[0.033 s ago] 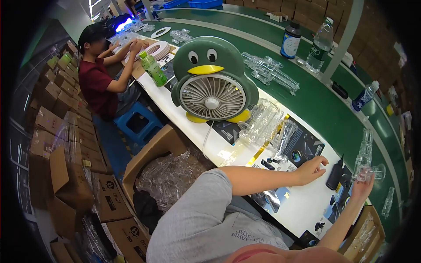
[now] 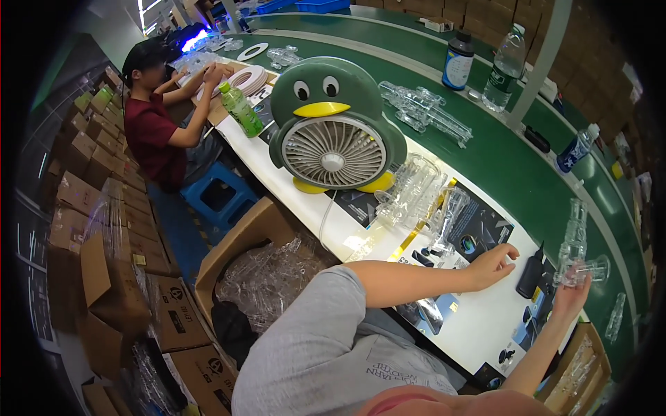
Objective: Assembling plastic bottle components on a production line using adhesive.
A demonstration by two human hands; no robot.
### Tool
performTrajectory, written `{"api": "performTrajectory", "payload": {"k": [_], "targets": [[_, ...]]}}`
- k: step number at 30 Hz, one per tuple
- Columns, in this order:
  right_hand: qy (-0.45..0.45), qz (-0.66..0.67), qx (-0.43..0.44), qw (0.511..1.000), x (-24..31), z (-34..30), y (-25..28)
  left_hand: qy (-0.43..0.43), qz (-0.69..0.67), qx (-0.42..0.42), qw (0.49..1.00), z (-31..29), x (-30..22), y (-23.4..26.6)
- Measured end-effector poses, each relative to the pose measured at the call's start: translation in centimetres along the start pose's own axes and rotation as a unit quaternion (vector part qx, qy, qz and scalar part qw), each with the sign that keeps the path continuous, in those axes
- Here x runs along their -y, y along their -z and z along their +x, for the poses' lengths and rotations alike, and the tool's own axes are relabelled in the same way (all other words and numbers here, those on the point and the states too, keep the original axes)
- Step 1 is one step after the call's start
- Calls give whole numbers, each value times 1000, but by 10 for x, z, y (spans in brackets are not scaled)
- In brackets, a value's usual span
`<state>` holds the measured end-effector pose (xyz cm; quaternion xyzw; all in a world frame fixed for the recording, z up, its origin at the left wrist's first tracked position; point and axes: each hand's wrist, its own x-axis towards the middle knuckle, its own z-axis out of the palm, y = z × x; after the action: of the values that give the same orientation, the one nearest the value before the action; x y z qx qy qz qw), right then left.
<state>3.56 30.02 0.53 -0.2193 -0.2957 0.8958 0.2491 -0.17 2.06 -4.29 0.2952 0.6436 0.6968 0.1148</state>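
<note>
a clear branching tubular piece (image 2: 574, 239) sits in the right fingers (image 2: 587, 282), its narrower length pointing away.

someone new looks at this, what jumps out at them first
Probably the green penguin-shaped fan, big and bright on the white worktable in the upper middle of the view. Next, at the right, the person's right hand holds a clear tubular piece. At the upper left, a co-worker in a dark red top sits near a blue stool.
</note>
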Motion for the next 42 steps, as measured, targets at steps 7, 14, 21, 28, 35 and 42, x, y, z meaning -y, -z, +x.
{"api": "performTrajectory", "payload": {"k": [7,14,21,28,35,42], "targets": [[223,-259,58,938,-58,-68,-24,32,-70,6,997,3,1,7],[331,-364,54,869,-66,-87,-8,57,-51,31,997,6,-5,8],[354,-362,82,858,-77,-89,1,73,-80,11,994,6,-3,4],[465,-461,121,746,-79,-84,9,87,-93,-1,992,6,2,2],[509,-501,158,682,-72,-84,3,124,-153,-4,981,13,10,9],[454,-505,185,710,-75,-95,-10,142,-194,-62,969,9,3,13]]}}
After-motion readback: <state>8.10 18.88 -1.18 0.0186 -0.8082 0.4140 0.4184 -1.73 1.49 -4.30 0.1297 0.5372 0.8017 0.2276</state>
